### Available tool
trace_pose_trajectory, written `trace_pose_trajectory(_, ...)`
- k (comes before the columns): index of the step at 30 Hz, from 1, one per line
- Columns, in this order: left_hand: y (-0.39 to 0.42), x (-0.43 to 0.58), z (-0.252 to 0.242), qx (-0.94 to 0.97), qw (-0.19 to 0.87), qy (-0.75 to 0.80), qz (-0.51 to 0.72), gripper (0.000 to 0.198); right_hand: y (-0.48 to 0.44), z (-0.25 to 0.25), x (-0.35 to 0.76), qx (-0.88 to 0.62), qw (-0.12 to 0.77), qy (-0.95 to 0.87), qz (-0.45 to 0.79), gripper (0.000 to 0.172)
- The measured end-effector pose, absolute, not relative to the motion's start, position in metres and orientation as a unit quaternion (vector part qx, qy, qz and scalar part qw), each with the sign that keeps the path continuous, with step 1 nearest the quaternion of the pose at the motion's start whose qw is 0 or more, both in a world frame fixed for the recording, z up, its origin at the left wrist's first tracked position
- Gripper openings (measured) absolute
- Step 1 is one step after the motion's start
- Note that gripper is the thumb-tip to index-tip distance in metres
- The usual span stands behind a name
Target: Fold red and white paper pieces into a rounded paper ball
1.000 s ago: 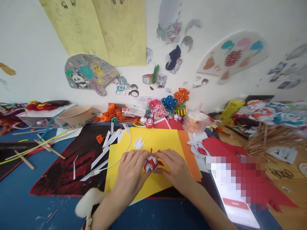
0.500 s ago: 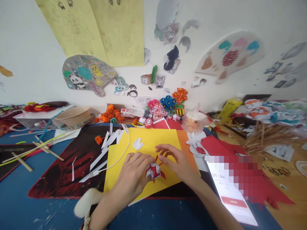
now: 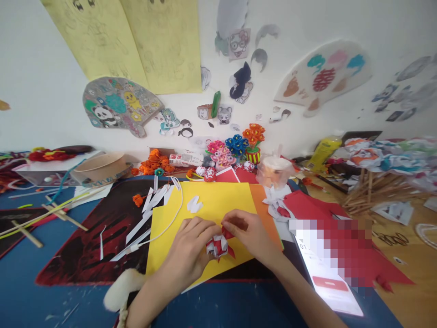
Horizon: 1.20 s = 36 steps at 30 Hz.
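Note:
A small woven ball of red and white paper strips [image 3: 218, 246] sits over the yellow paper sheet [image 3: 208, 202]. My left hand [image 3: 189, 248] curls around its left side and holds it. My right hand [image 3: 247, 234] pinches a red strip end at the ball's top right. A small white paper scrap [image 3: 194, 204] lies on the yellow sheet just beyond my hands.
An orange sheet [image 3: 264, 200] and red papers [image 3: 307, 205] lie to the right, beside a lit phone [image 3: 329, 282]. White paper strips [image 3: 150, 209] and a white cable [image 3: 170, 223] lie left. Paper flowers [image 3: 235, 148], a plastic cup [image 3: 273, 171], a bowl [image 3: 102, 166] and wooden sticks [image 3: 372, 191] line the back.
My right hand lifted off the ball with fingers spread, then came back and pinched a red strip at its top. The ball shifted slightly toward me in my left hand.

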State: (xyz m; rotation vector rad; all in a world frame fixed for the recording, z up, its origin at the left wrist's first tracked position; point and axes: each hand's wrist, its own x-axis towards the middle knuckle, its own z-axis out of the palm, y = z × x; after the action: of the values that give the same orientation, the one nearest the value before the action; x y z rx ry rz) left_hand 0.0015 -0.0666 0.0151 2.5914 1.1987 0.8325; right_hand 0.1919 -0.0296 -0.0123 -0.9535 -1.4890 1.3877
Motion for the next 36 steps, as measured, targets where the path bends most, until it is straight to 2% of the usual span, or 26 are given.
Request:
trace_pose_trajectory(13, -0.066, 0.002, 0.018, 0.856, 0.080, 0.418, 0.293, 0.041, -0.028, -0.006, 0.195, -0.367, 0.465, -0.573, 0.566, 0.033)
trace_pose_trajectory(15, -0.065, 0.002, 0.016, 0.840, 0.075, 0.446, 0.300, 0.044, -0.026, -0.006, 0.196, -0.357, 0.474, -0.561, 0.577, 0.036)
trace_pose_trajectory(18, -0.064, 0.002, 0.013, 0.812, 0.047, 0.488, 0.316, 0.044, -0.027, -0.010, 0.194, -0.341, 0.448, -0.556, 0.612, 0.056)
trace_pose_trajectory(21, -0.061, 0.004, 0.009, 0.791, 0.019, 0.521, 0.320, 0.046, -0.030, -0.015, 0.188, -0.329, 0.416, -0.573, 0.625, 0.057)
trace_pose_trajectory(25, -0.056, 0.003, 0.009, 0.790, 0.026, 0.536, 0.296, 0.058, -0.028, -0.020, 0.185, -0.345, 0.439, -0.542, 0.628, 0.057)
trace_pose_trajectory(28, -0.049, -0.002, 0.011, 0.798, 0.057, 0.527, 0.287, 0.058, -0.020, -0.024, 0.190, -0.355, 0.450, -0.511, 0.640, 0.058)
trace_pose_trajectory(30, -0.045, -0.005, 0.014, 0.805, 0.082, 0.512, 0.290, 0.048, -0.014, -0.028, 0.194, -0.356, 0.463, -0.493, 0.645, 0.059)
trace_pose_trajectory(33, -0.038, -0.006, 0.018, 0.815, 0.110, 0.495, 0.281, 0.012, -0.009, -0.034, 0.198, -0.345, 0.469, -0.479, 0.656, 0.058)
trace_pose_trajectory(36, -0.031, -0.001, 0.015, 0.810, 0.092, 0.505, 0.283, 0.012, -0.007, -0.038, 0.197, -0.343, 0.485, -0.473, 0.651, 0.060)
